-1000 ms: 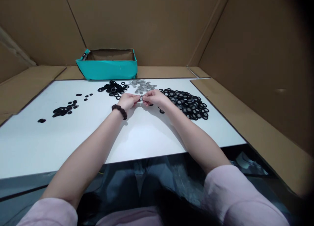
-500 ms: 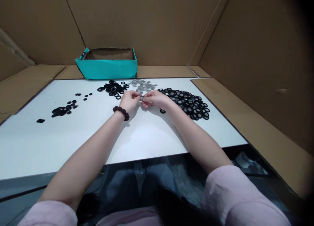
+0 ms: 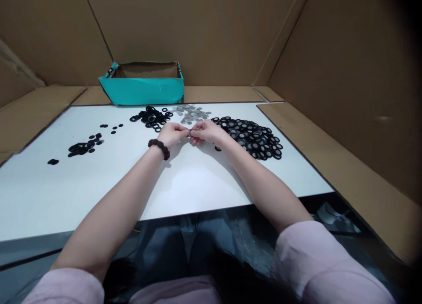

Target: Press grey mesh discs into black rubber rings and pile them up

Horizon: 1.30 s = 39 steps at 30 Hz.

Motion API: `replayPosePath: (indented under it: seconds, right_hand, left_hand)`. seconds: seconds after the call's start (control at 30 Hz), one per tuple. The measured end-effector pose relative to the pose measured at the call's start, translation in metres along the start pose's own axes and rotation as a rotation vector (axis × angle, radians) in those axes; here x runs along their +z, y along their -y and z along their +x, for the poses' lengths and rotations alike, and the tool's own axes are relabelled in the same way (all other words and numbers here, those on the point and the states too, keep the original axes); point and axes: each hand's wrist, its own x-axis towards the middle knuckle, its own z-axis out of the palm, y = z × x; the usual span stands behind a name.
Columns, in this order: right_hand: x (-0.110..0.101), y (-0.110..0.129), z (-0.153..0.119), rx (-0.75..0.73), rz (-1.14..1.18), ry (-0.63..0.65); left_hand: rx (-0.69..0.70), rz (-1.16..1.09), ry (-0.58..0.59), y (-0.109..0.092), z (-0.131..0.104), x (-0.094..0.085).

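Note:
My left hand [image 3: 172,134] and my right hand [image 3: 207,132] meet fingertip to fingertip over the white table. Between their pinched fingers is a small dark piece [image 3: 189,133], mostly covered, so its shape is unclear. Just beyond the hands lie grey discs [image 3: 191,113]. Black rings [image 3: 153,117] are heaped behind my left hand. To the right, partly behind my right hand and forearm, spreads a large pile of black rings with grey centres [image 3: 253,137]. Several small black discs [image 3: 82,148] lie at the left of the table.
A turquoise open box [image 3: 145,91] stands at the back left, on a cardboard ledge. Cardboard walls [image 3: 204,35] enclose the back and sides. The white table [image 3: 191,185] has its near edge under my forearms.
The grey piece that showed between my fingertips is now mostly covered, with only something dark visible. My left wrist has shifted slightly left. The piles look the same.

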Motion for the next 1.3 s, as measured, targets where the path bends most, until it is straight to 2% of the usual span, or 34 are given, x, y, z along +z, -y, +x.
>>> replayPosePath:
  seconds: [0.17, 0.27, 0.33, 0.43, 0.5, 0.6, 0.67, 0.77, 0.87, 1.0, 1.17, 1.3]
  right_hand:
    - [0.006, 0.006, -0.002, -0.019, 0.103, -0.104]
    - [0.01, 0.007, -0.002, 0.011, 0.18, -0.155]
    - [0.011, 0.006, -0.001, 0.036, 0.226, -0.153]
    - [0.007, 0.004, 0.0, 0.058, 0.239, -0.056]
    - [0.003, 0.003, -0.001, 0.066, 0.211, 0.023]
    - [0.001, 0.004, -0.002, 0.073, 0.173, 0.049]
    - [0.001, 0.006, -0.003, 0.067, 0.165, 0.02]
    - [0.002, 0.007, -0.002, 0.038, 0.166, -0.045]
    - [0.003, 0.006, -0.002, 0.024, 0.146, -0.06]
    - [0.005, 0.002, -0.001, -0.001, 0.092, -0.009]
    - [0.006, -0.003, 0.003, -0.071, 0.047, -0.086]
    - [0.004, -0.002, 0.004, -0.071, 0.041, -0.054]
  left_hand:
    - [-0.107, -0.198, 0.035, 0.0, 0.0, 0.002]
    - [-0.088, -0.26, -0.024, 0.001, -0.001, 0.007]
    - [-0.009, -0.206, -0.112, 0.002, 0.0, 0.009]
    - [0.198, -0.028, -0.188, 0.003, 0.001, 0.01]
    - [0.3, 0.093, -0.176, 0.003, 0.002, 0.008]
    - [0.352, 0.174, -0.106, 0.002, 0.003, 0.006]
    - [0.317, 0.108, -0.047, 0.001, 0.004, 0.005]
    - [0.176, -0.095, 0.029, 0.001, 0.004, 0.004]
    - [0.07, -0.175, 0.04, 0.002, 0.005, 0.004]
    - [0.083, -0.086, -0.005, 0.003, 0.005, 0.002]
    - [0.034, -0.148, 0.054, 0.002, 0.005, 0.001]
    - [0.015, -0.158, 0.013, 0.002, 0.004, 0.0]
